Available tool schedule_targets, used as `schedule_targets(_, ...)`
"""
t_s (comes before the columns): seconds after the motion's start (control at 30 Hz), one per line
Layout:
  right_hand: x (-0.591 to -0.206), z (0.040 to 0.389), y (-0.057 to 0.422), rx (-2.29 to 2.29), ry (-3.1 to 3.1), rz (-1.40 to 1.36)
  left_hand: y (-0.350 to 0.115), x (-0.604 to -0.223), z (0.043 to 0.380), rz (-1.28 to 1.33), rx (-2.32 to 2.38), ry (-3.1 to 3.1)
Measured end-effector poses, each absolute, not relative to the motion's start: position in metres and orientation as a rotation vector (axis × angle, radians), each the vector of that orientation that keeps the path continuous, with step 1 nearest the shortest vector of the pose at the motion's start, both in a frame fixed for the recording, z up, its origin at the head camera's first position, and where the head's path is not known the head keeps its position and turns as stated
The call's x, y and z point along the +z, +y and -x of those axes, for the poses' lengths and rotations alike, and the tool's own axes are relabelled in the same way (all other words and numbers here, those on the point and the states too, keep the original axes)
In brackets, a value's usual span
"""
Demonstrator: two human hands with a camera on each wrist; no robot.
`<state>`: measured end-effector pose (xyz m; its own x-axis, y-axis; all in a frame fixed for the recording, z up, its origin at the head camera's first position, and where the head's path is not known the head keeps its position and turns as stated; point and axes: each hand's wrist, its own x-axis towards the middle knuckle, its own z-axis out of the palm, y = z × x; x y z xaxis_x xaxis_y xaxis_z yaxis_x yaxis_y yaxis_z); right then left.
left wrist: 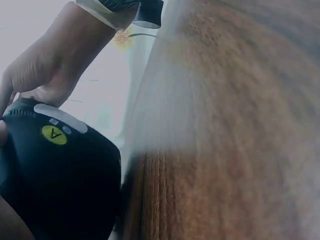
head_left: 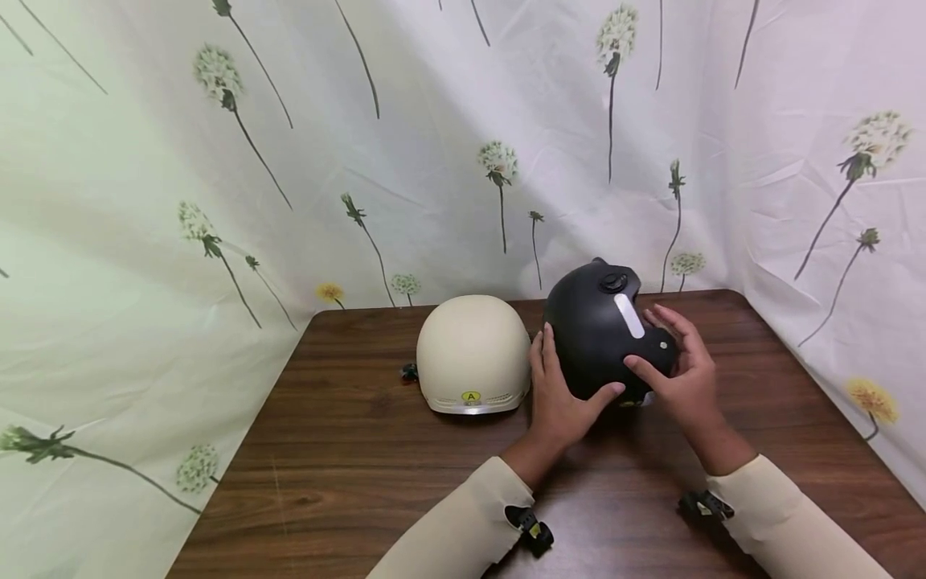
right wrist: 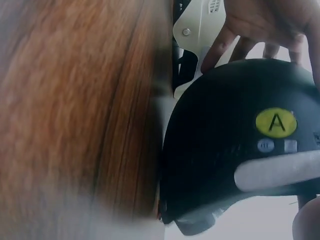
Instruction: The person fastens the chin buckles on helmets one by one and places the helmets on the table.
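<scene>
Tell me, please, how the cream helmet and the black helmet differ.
The cream helmet is pale, the black helmet dark. The cream one sits dome-up on the table; the black one is tilted, held by the left hand and right hand. Both bear a round yellow A sticker.

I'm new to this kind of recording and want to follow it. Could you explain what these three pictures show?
There is no machine here, only a person's bare left hand and right hand. The wide picture comes from a camera on the head, looking forward and down. The other two come from cameras on the left and right wrists, so they look sideways and close up.

On the brown wood-grain table sits a smooth, rounded cream helmet. Beside it, both hands hold a rounded matte-black helmet, tilted; I can't tell whether it touches the table. Behind hangs a white cloth printed with dandelions.
</scene>
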<state>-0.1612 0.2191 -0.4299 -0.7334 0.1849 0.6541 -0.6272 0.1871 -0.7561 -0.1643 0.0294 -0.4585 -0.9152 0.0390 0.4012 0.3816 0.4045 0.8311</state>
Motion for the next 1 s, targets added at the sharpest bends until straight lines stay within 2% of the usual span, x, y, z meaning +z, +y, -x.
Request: schedule_targets(1.0,-0.436,0.1565,0.2247,1.588,-1.921,-0.671,0.0289,-0.4525,0.1635,0.357,-1.426,-2.309)
